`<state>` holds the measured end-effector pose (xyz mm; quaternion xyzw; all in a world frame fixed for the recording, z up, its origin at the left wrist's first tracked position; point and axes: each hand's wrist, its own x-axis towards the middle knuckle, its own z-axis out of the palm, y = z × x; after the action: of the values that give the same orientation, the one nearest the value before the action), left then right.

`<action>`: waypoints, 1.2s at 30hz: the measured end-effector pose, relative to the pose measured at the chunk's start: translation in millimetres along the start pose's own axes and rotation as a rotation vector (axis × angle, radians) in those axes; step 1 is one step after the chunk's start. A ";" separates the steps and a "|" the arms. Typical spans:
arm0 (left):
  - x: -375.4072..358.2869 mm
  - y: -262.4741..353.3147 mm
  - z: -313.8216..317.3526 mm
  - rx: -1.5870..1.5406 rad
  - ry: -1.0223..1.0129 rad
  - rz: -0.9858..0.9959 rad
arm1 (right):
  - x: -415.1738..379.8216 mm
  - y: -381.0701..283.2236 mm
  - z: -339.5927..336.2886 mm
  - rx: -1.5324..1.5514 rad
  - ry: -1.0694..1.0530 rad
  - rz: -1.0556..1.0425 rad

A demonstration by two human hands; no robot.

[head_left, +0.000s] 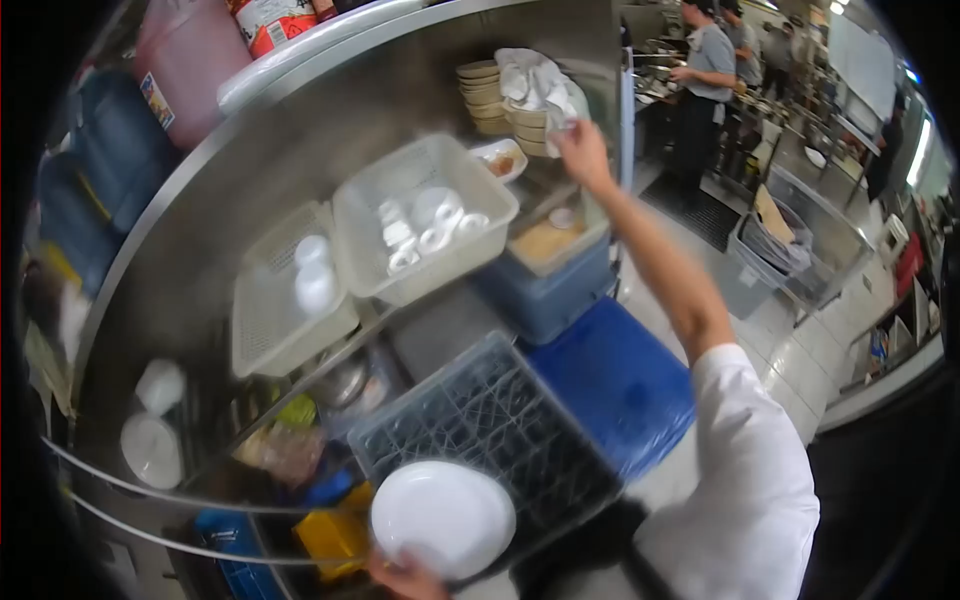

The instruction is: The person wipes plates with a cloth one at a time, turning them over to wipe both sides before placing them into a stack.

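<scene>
At the lower middle, my left hand grips the near edge of a white oval plate, its fingers partly under the rim. The plate overlaps a dark compartmented dish rack in this view. My right arm stretches far forward, and my right hand is closed on the lower end of a white cloth. That cloth is draped over stacked beige bowls. Beside them rises another bowl stack. Just left of my right hand sits a small white dish with brownish bits in it.
Two pale plastic baskets on the steel shelf hold small white dishes. A blue bin and a blue lid-like sheet lie right of the rack. White dishes stand at far left. Other people work at the back right.
</scene>
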<state>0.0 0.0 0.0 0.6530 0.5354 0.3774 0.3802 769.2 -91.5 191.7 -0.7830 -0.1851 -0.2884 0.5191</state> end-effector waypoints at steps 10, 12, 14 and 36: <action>-62.3 120.3 101.3 0.146 0.243 0.319 | 165.1 -31.1 3.9 0.664 0.029 0.083; -65.2 125.0 124.2 -0.003 0.137 0.310 | 114.1 -84.9 -74.0 0.607 0.055 -0.173; -69.0 157.1 148.3 -0.276 -0.076 0.300 | 17.0 -141.4 -145.2 1.010 -0.076 -0.010; -92.7 133.7 232.5 -0.028 -1.499 0.457 | -223.2 -224.6 -535.9 0.197 0.473 -0.166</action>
<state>251.2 -131.3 13.4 0.8227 -0.0168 -0.0885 0.5613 327.0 -494.2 364.5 -0.6219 -0.1493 -0.4853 0.5962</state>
